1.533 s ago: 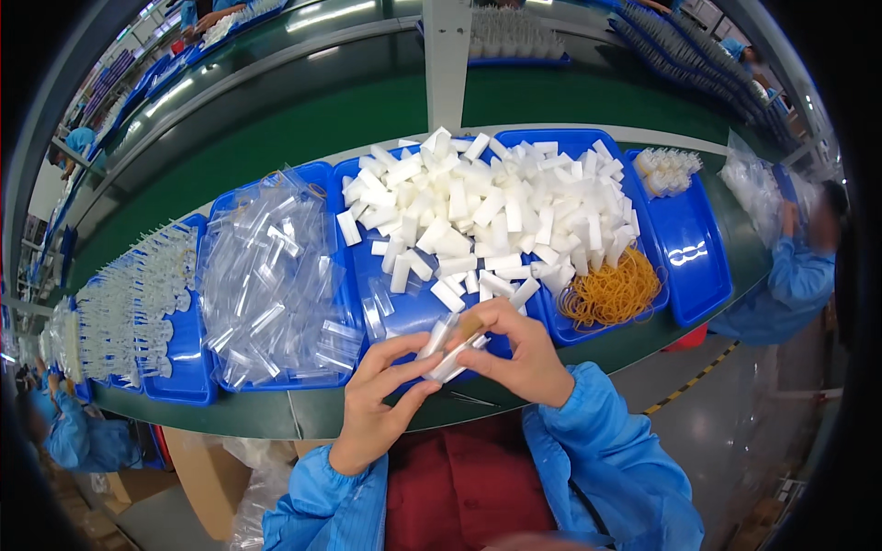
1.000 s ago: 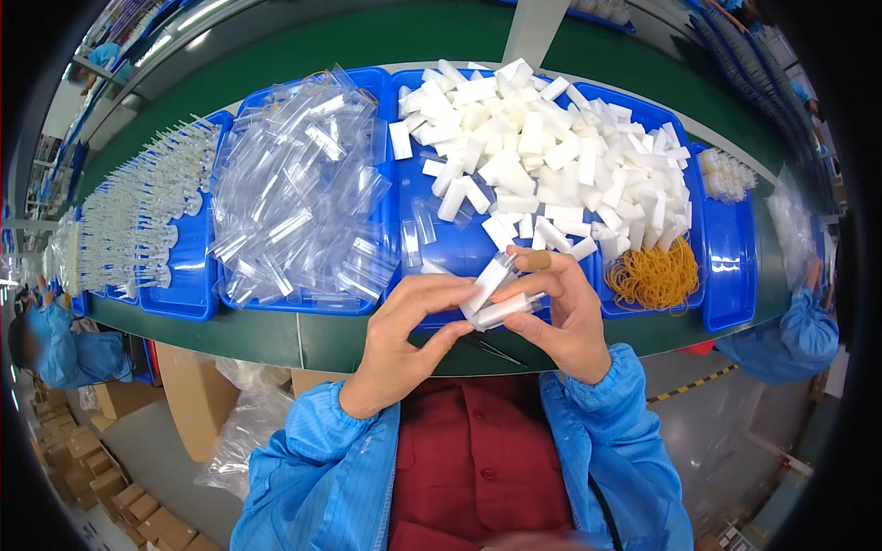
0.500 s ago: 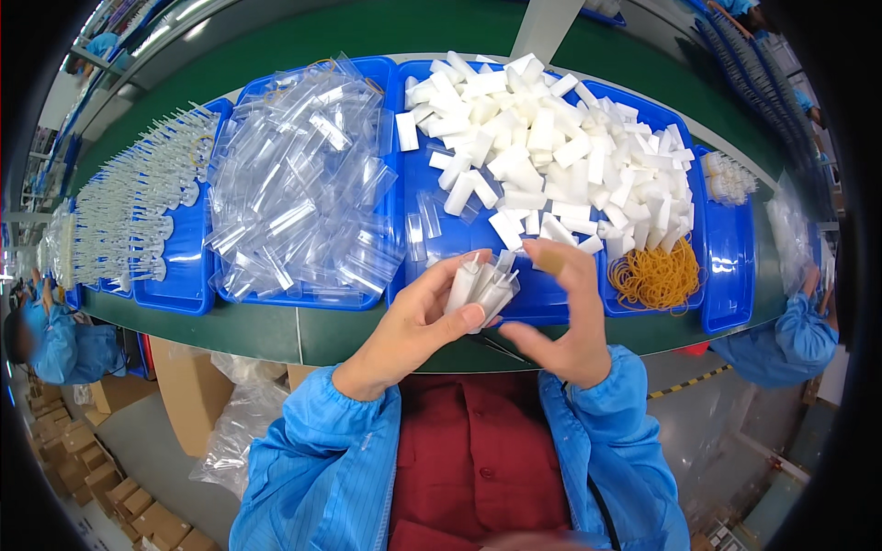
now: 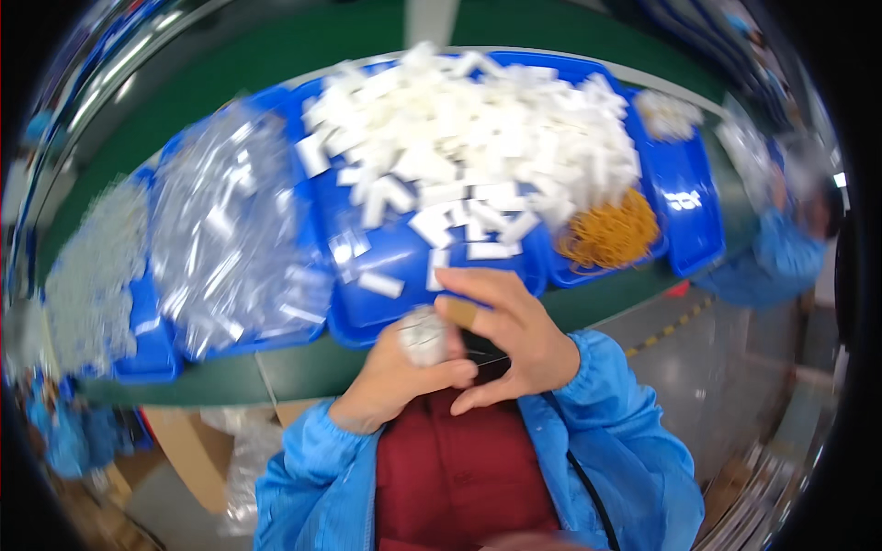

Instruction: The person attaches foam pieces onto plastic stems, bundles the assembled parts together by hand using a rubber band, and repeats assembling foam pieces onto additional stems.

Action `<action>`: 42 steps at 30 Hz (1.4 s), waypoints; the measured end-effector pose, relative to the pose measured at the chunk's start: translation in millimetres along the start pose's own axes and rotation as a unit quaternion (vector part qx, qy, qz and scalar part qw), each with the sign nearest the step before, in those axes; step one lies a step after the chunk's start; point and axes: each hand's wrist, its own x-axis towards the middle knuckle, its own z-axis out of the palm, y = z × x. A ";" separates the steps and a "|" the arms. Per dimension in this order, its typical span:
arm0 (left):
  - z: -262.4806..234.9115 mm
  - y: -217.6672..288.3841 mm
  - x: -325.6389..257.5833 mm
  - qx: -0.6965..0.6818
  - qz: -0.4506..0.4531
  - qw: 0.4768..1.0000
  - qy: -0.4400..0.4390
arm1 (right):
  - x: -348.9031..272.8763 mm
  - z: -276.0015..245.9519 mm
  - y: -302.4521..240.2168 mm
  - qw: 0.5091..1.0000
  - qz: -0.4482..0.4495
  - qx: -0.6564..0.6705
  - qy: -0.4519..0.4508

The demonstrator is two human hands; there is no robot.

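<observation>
My left hand (image 4: pixel 386 378) is closed around a small bundle of white and clear pieces (image 4: pixel 424 338), its end facing up and blurred by motion. Close by on the right, my right hand (image 4: pixel 519 340) has its fingers spread, with a tan wrap round one finger, and nothing shows in its grasp. Both hands are at the near edge of the bench, in front of a blue tray (image 4: pixel 367 315) heaped with white foam-like blocks (image 4: pixel 478 133). Several blocks lie loose on that tray's near part, beside a few clear plastic pieces (image 4: pixel 347 248).
To the right of the blocks is a pile of orange rubber bands (image 4: pixel 608 234). A heap of clear plastic sleeves (image 4: pixel 230 220) fills the tray on the left, and thin translucent parts (image 4: pixel 96 275) lie farther left. Another blue tray (image 4: pixel 684 216) stands at the right. Co-workers in blue sit at both sides.
The whole view has shifted, with trays now farther left. The bundle has been tipped end-up and drawn nearer my body in my left hand. Several blocks have slid down the pile toward me.
</observation>
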 end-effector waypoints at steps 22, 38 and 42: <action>10.3 8.6 19.2 0.268 0.192 0.932 0.147 | -49.3 -85.6 54.6 0.870 0.246 -0.403 0.142; 11.8 21.5 24.9 0.296 0.112 0.934 0.165 | -37.9 -93.6 37.5 0.892 0.228 -0.240 0.308; 17.0 12.3 34.1 0.233 0.321 0.906 0.145 | -6.8 -43.0 17.3 0.934 0.161 -0.203 0.246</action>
